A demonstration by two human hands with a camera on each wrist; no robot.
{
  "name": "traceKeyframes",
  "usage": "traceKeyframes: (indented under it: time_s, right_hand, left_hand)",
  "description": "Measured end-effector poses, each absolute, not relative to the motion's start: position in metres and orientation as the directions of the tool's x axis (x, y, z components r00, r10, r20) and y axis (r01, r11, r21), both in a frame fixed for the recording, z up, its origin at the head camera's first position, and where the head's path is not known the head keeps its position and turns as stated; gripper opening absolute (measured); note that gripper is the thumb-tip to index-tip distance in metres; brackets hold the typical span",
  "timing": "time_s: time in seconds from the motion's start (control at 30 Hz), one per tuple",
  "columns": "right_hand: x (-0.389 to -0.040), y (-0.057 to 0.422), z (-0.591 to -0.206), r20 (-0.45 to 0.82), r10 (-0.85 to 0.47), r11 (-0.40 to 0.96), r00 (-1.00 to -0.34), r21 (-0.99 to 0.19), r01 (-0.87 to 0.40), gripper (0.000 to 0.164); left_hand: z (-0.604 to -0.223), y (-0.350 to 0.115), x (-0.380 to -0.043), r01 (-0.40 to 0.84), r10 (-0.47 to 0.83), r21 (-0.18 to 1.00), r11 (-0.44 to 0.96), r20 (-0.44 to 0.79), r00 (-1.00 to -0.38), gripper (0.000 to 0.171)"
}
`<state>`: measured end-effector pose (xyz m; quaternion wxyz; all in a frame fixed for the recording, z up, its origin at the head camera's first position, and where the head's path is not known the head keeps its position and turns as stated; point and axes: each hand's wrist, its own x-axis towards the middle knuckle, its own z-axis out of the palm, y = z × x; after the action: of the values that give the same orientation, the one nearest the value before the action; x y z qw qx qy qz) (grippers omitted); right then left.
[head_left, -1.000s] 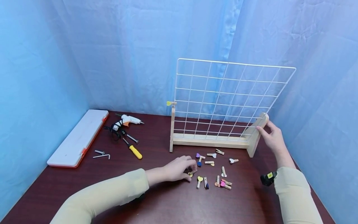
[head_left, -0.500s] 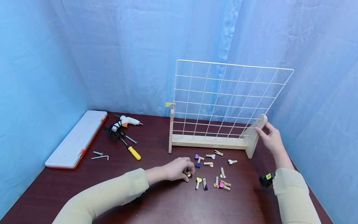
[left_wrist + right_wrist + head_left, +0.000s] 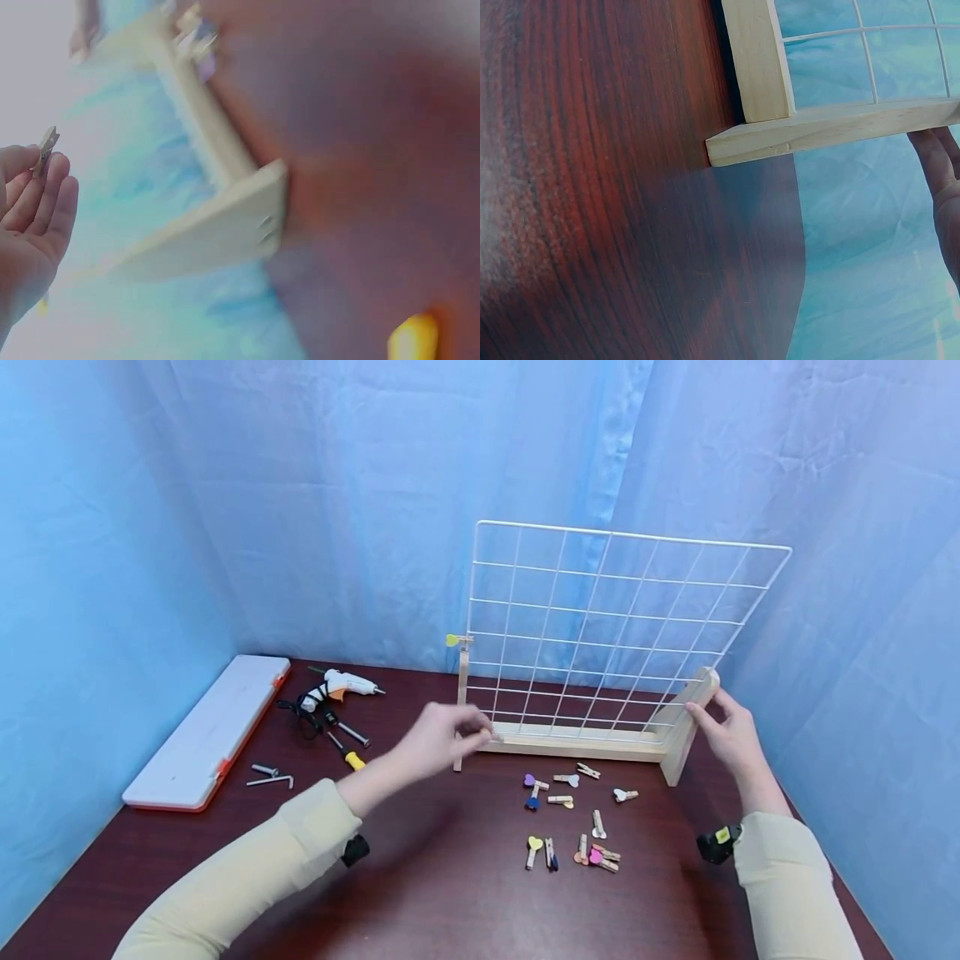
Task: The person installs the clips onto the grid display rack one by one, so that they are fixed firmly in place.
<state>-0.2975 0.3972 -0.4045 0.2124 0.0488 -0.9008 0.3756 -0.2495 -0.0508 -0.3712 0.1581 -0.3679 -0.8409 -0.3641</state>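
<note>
In the head view my left hand (image 3: 438,743) is raised off the table, close in front of the stand's lower left corner. Between thumb and fingers it pinches a small wooden clothespin (image 3: 47,146), best seen in the left wrist view. My right hand (image 3: 729,737) grips the right side panel of the wooden stand (image 3: 684,731), thumb in front and fingers behind. A white wire grid (image 3: 598,572) leans back in this stand. One clothespin with a yellow heart (image 3: 453,640) is clipped at the grid's left edge, just above the left panel.
Several heart-topped clothespins (image 3: 534,852) lie scattered on the dark table before the stand. To the left are a glue gun (image 3: 345,682), a yellow-handled screwdriver (image 3: 352,758), a bolt (image 3: 264,770), a hex key (image 3: 272,781) and a white case (image 3: 206,735). Blue curtains hang behind.
My left hand has picked up a clothespin from the table and moved up and left with it, towards the stand's left end. My right hand keeps its grip on the right panel.
</note>
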Motion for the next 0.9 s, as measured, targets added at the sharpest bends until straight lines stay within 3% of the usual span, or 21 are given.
traceKeyframes:
  time_s: [0.2,0.43,0.67,0.9]
  right_hand:
    - [-0.297,0.398,-0.404,0.417,0.075,0.713,-0.906,-0.658,-0.244,0.047]
    - [-0.3,0.399,-0.407,0.414,0.076,0.712,-0.907,-0.659,-0.241,0.048]
    - [-0.3,0.399,-0.408,0.413,0.073,0.719,-0.908,-0.653,-0.239,0.049]
    - [-0.3,0.399,-0.408,0.425,0.07,0.706,-0.903,-0.661,-0.256,0.046]
  left_hand:
    - [-0.326,-0.073,-0.275,0.654,0.176,0.574,0.493,0.67,-0.721,0.012]
    - [-0.304,-0.084,-0.304,0.578,-0.133,0.716,0.392,0.666,-0.734,0.025]
    - [-0.298,-0.082,-0.32,0.539,-0.221,0.742,0.398,0.648,-0.729,0.026]
    - [-0.301,-0.074,-0.326,0.537,-0.179,0.734,0.416,0.645,-0.743,0.028]
